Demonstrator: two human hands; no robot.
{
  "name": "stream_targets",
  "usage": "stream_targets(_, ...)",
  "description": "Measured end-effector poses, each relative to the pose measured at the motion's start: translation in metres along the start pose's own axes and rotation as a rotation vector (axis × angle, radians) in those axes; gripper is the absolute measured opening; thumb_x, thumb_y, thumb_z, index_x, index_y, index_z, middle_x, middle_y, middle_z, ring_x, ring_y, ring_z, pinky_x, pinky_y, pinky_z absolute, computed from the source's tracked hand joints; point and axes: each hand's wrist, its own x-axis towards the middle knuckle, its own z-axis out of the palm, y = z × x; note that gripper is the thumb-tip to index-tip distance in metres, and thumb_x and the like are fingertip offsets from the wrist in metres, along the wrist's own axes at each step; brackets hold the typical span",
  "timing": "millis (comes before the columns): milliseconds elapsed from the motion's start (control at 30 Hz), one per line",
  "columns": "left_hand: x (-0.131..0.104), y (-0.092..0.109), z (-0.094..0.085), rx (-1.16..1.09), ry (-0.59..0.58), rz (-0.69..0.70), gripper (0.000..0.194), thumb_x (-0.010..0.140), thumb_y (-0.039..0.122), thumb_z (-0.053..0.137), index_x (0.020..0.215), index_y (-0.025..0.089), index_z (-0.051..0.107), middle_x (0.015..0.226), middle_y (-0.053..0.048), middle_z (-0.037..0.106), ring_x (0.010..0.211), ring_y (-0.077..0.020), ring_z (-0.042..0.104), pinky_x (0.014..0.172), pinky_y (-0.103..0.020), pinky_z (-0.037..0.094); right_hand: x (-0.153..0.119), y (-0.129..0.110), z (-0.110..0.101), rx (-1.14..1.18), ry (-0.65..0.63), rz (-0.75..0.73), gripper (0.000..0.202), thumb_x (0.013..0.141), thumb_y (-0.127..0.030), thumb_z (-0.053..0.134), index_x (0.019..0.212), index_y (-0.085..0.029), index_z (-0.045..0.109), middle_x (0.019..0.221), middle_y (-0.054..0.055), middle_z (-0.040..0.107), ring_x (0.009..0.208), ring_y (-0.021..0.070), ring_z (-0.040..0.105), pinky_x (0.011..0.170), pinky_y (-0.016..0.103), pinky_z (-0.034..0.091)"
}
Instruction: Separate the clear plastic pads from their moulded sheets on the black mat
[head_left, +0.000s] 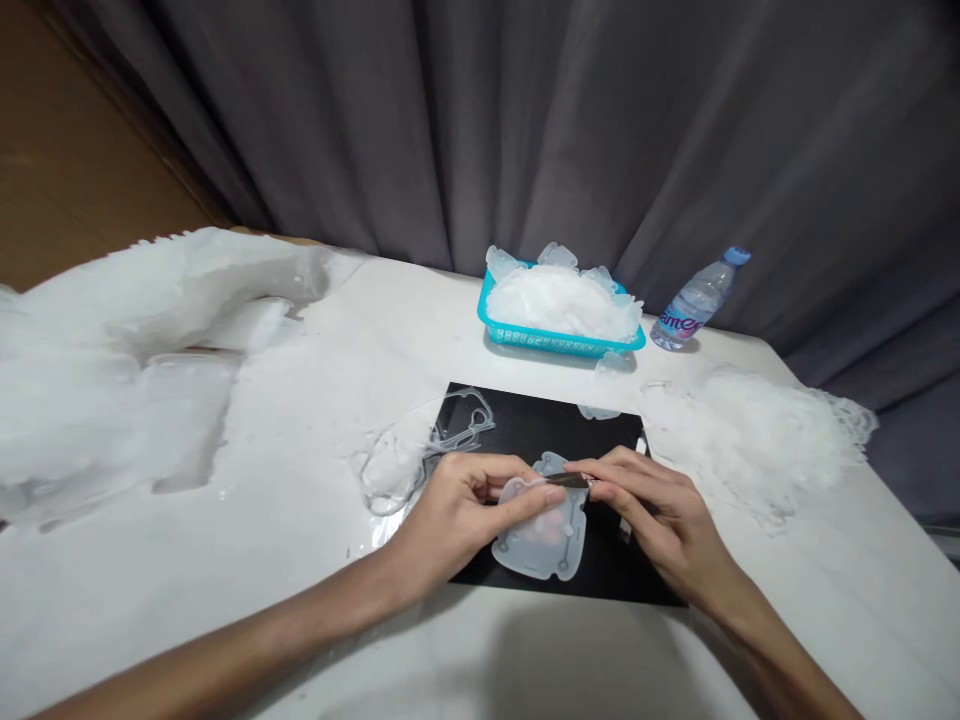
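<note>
My left hand (pixel 480 505) pinches a translucent, frosted, flat plastic piece (pixel 551 545) with a notched, rounded outline, between thumb and fingers. Over its upper edge, my right hand (pixel 660 510) grips a small dark metal blade-like tool (pixel 566 480); its exact kind is hard to make out. The tool's tip reaches the left fingertips and lies against the piece. Another part of translucent plastic shows behind the tool. Beneath both hands is a black mat (pixel 517 420). Thin clear trimmed strips (pixel 469 425) lie at the mat's left edge, beside my left hand.
A blue basket (pixel 562 345) heaped with translucent pieces stands at the back, with a water bottle (pixel 694 300) to its right. A pile of clear scraps (pixel 757 440) lies on the right of the white table (pixel 315 600). Stacked translucent sheets (pixel 150 320) cover the left.
</note>
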Motion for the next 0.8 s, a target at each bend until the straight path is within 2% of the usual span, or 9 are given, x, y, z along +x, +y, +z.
stream_targets(200,0.001,-0.001,0.0,0.007,-0.001,0.005,0.035,0.09,0.048,0.073,0.077,0.016,0.079,0.067,-0.001,0.067,0.058,-0.0099,0.046,0.052,-0.022,0.031,0.001,-0.001,0.002,-0.017,0.017,-0.031,0.031,0.103,-0.023,0.057,0.127,-0.032,0.074,0.102,0.005,0.075,0.085,0.0192,0.068,0.073,0.032,0.055)
stream_targets(400,0.001,-0.001,0.001,-0.033,-0.006,-0.01,0.033,0.088,0.046,0.075,0.076,0.016,0.079,0.066,-0.001,0.068,0.057,-0.0095,0.047,0.051,-0.021,0.032,0.001,-0.002,0.005,0.011,0.044,0.014,0.027,0.104,-0.025,0.058,0.121,-0.03,0.077,0.096,0.005,0.074,0.08,0.0179,0.065,0.071,0.031,0.053)
stream_targets(633,0.003,-0.003,0.001,-0.041,-0.003,-0.059,0.037,0.088,0.05,0.075,0.076,0.015,0.078,0.066,-0.003,0.07,0.056,-0.0113,0.051,0.051,-0.022,0.034,0.005,0.007,-0.004,0.042,0.088,0.138,0.028,0.105,-0.038,0.054,0.112,-0.026,0.079,0.085,0.004,0.068,0.081,0.0194,0.062,0.076,0.034,0.051)
stream_targets(733,0.003,-0.006,0.001,-0.05,-0.027,-0.076,0.038,0.088,0.051,0.073,0.078,0.015,0.078,0.07,-0.004,0.072,0.059,-0.0128,0.054,0.053,-0.022,0.037,0.007,0.007,0.002,0.065,0.117,0.179,0.035,0.106,-0.045,0.051,0.109,-0.024,0.079,0.078,0.003,0.063,0.078,0.0192,0.061,0.075,0.033,0.051)
stream_targets(800,0.003,-0.009,0.003,-0.049,-0.048,-0.074,0.037,0.088,0.05,0.073,0.078,0.015,0.076,0.07,-0.003,0.07,0.059,-0.0123,0.053,0.054,-0.022,0.036,0.008,0.004,0.01,0.141,0.11,0.243,0.039,0.103,-0.052,0.053,0.11,-0.022,0.077,0.081,0.004,0.065,0.078,0.0192,0.062,0.072,0.031,0.052)
